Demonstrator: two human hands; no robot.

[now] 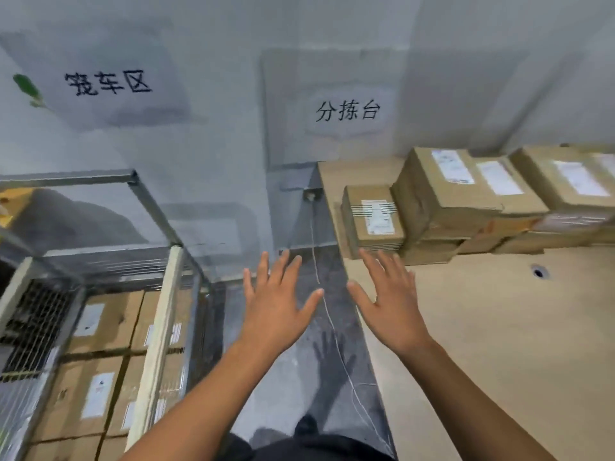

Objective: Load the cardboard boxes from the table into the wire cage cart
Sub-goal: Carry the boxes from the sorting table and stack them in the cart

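Cardboard box (372, 216) just beyond right grip (389, 302)

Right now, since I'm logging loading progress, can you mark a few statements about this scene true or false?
1. The left hand and right hand hold nothing. True.
2. The wire cage cart stands left of the table. True.
3. The wire cage cart is empty. False: cardboard boxes lie inside.
4. The table holds one box. False: several stacked boxes sit there.
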